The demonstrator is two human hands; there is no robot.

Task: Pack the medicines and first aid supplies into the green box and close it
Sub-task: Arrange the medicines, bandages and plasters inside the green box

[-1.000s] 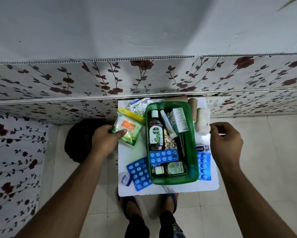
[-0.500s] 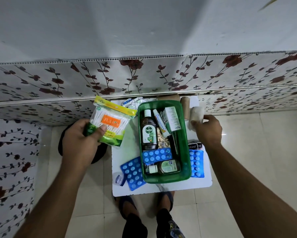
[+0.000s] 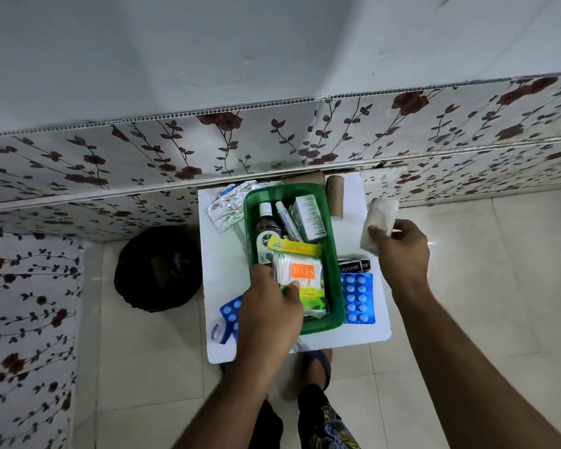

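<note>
The green box (image 3: 335, 280) stands open on a small white table (image 3: 363, 332). Inside it lie a brown Dettol bottle (image 3: 266, 226), a white tube (image 3: 285, 218) and a white-green carton (image 3: 309, 217). My left hand (image 3: 269, 315) holds the cotton swab pack (image 3: 300, 273) down inside the box, on top of the other contents. My right hand (image 3: 399, 251) grips a white gauze roll (image 3: 378, 223) in the air to the right of the box. A blue pill strip (image 3: 358, 298) and a plaster box (image 3: 353, 265) lie right of the green box.
A silver blister pack (image 3: 228, 205) lies left of the box at the back, another blue pill strip (image 3: 230, 314) and a small clear item (image 3: 217, 332) at the front left. Brown bandage rolls (image 3: 335, 197) stand behind. A black bin (image 3: 157, 267) sits on the floor left of the table.
My left hand carried the cotton swab pack from the left of the table into the green box. My right hand closed on the gauze roll and lifted it off the table.
</note>
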